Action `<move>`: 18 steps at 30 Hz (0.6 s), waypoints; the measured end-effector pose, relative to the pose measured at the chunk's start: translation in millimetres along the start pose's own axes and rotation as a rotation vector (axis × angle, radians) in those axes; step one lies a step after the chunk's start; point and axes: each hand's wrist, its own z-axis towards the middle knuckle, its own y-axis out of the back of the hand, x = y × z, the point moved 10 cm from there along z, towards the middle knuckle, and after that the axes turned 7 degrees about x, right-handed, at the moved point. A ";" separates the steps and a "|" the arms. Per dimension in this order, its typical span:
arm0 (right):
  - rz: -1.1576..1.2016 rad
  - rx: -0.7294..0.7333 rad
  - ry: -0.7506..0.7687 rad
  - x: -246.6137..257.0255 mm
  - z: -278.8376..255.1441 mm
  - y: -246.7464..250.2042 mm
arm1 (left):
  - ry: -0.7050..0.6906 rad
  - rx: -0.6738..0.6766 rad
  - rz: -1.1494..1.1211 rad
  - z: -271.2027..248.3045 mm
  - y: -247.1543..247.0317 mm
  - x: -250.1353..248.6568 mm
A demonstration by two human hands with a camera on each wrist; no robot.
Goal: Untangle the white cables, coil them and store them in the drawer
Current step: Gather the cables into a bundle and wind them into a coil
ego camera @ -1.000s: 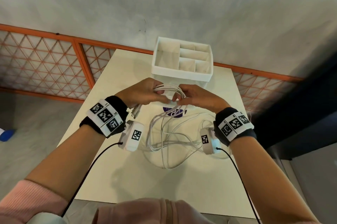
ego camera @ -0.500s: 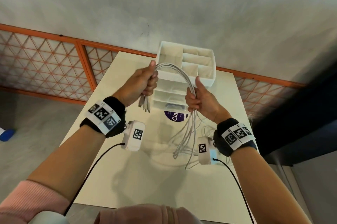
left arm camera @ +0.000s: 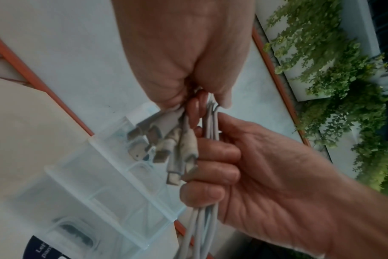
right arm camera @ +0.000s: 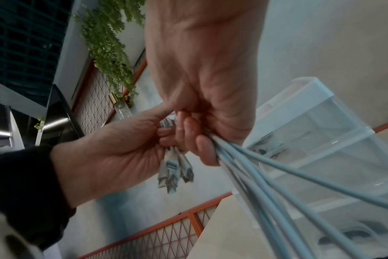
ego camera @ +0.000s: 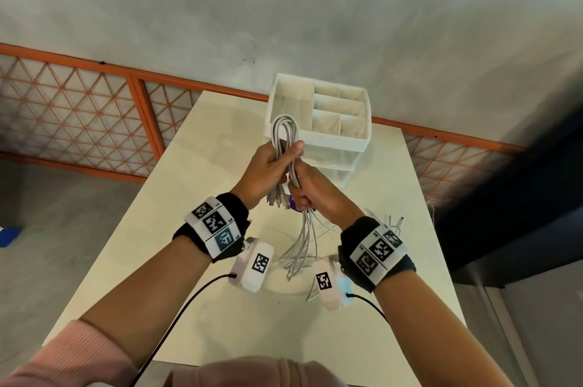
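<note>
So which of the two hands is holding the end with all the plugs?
The left hand: the plugs hang just below its fist, while the right hand grips the white cables lower down, where only plain cord trails out.

The white cables (ego camera: 285, 134) had smooth, matt plastic sheathing, greyish and grubby near the plugs (left arm camera: 179, 150), whose tips looked like dull metal. The drawer unit (ego camera: 334, 140) was plastic: opaque matt white at the rim, frosted and translucent in the drawer fronts. The table (ego camera: 195, 184) had a smooth cream top with a faint sheen. Black cloth wristbands (ego camera: 233, 207) carried glossy-looking white printed marker tags. The wall (ego camera: 284, 8) behind was rough, mottled grey plaster, and the railing (ego camera: 135, 93) looked like orange painted metal with wire mesh.
</note>
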 end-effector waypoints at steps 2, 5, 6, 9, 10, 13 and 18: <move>-0.028 -0.009 0.017 3.1 -1.5 0.9 | 0.014 -0.010 -0.023 -0.3 -0.5 1.6; -0.072 -0.018 0.006 4.3 -1.9 0.0 | -0.013 -0.027 0.007 0.3 2.4 1.4; -0.103 -0.022 0.002 5.6 -1.6 -0.9 | -0.033 -0.032 0.040 0.1 3.7 0.3; -0.230 0.008 0.008 12.3 -1.4 -3.6 | -0.056 -0.097 0.098 3.6 18.7 2.3; -0.245 0.056 0.005 12.5 -2.8 -6.2 | -0.046 -0.156 0.088 4.6 31.0 3.2; -0.289 0.231 0.003 8.3 -13.8 -15.6 | -0.023 -0.352 0.005 6.2 74.9 4.7; -0.491 0.413 -0.007 3.5 -15.9 -44.4 | -0.004 -0.378 -0.101 5.1 72.6 11.9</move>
